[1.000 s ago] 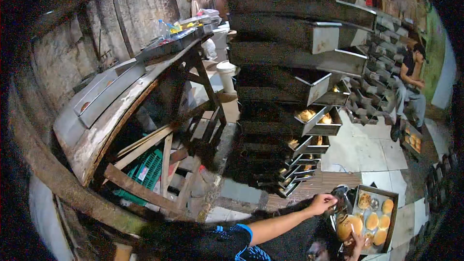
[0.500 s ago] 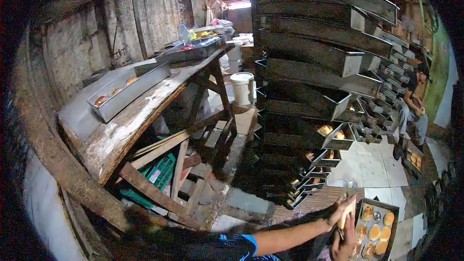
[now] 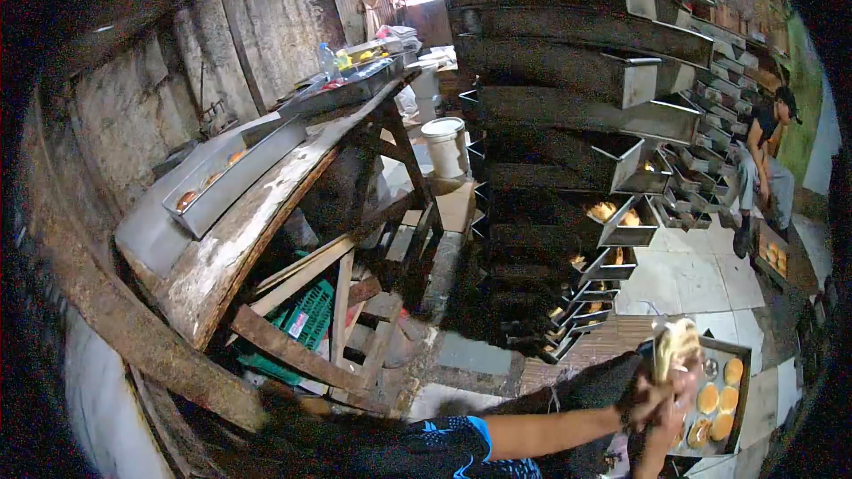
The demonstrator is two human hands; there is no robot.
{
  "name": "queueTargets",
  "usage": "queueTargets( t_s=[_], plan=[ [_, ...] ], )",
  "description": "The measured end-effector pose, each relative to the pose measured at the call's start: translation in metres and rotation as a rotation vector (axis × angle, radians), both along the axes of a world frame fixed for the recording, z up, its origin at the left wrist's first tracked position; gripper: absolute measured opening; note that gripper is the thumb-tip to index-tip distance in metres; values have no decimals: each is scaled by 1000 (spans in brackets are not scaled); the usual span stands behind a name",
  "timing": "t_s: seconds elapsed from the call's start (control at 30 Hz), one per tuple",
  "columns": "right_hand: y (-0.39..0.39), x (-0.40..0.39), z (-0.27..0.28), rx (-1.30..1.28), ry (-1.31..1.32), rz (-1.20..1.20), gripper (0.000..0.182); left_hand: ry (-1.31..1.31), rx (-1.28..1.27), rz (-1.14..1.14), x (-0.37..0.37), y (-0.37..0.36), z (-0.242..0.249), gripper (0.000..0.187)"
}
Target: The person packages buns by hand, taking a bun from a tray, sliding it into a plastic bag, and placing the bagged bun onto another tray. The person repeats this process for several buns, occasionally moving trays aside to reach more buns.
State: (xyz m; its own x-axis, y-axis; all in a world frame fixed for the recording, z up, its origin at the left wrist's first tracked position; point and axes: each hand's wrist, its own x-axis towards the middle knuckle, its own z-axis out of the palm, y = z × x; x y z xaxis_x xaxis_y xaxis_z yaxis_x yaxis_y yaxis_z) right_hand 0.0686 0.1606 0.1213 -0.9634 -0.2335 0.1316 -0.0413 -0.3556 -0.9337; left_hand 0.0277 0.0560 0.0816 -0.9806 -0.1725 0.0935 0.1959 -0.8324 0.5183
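Low at the right, my left hand (image 3: 641,404) and my right hand (image 3: 676,395) are close together, both smeared by motion. A pale yellow bun (image 3: 674,346) sticks up from between them, its shiny surface looking like clear plastic. The fingers are closed around its lower end, though how each hand shares the hold is hard to make out. Just beyond lies a dark metal tray (image 3: 746,381) with several round golden buns (image 3: 707,397), some apparently wrapped in clear plastic. My hands and forearm hide the tray's left part.
A tall rack of long metal pans (image 3: 568,80) stands ahead, some with bread. On the left, a worn wooden table (image 3: 257,222) bears a long bread pan (image 3: 235,182). A lidded white bucket (image 3: 445,146) stands behind. Another person (image 3: 761,160) sits at right near a second tray (image 3: 770,248).
The bun, earlier flat between my two palms, is now raised upright above my hands. My head view has shifted slightly. The other person's hands have lowered.
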Motion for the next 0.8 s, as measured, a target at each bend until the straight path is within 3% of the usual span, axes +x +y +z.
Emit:
queueTargets(
  t_s=[0.07,0.13,0.2,0.27,0.3,0.33,0.37,0.4,0.47,0.53,0.57,0.6,0.67,0.73,0.8],
  plan=[
    [-6,9,28,961,936,-190,45,2,110,28,-11,-4,-6,43],
    [-11,30,22,800,705,-78,39,-101,96,100,-15,-35,1,49],
    [5,43,61,849,657,367,36,-192,40,83,0,-54,30,47],
    [23,19,50,895,425,635,31,-173,62,51,2,-51,27,50],
    [32,7,20,730,372,502,23,-171,155,16,5,-39,33,50],
    [33,3,6,692,377,407,31,-173,250,-19,10,-30,32,51],
    [18,7,17,708,564,271,29,-49,137,-106,6,-21,8,52],
    [3,11,30,721,746,129,27,-142,-160,-192,-8,-12,-36,47],
    [5,8,31,670,772,86,29,-93,-44,-199,-16,-11,-48,43],
    [19,19,54,592,772,334,27,-307,32,-283,-13,-32,-7,39],
    [24,11,51,591,767,336,27,-356,92,-288,-12,-45,-3,44],
    [36,-3,43,473,687,561,27,-446,20,-221,-17,-55,-11,50],
    [58,-20,25,215,493,990,25,-436,116,-308,-9,-77,5,57],
    [39,-18,-21,789,690,-1,38,-533,144,-290,-6,-65,-4,60],
    [18,-15,-3,787,634,-372,9,-560,-1,-339,8,-42,-8,63]
  ],
)
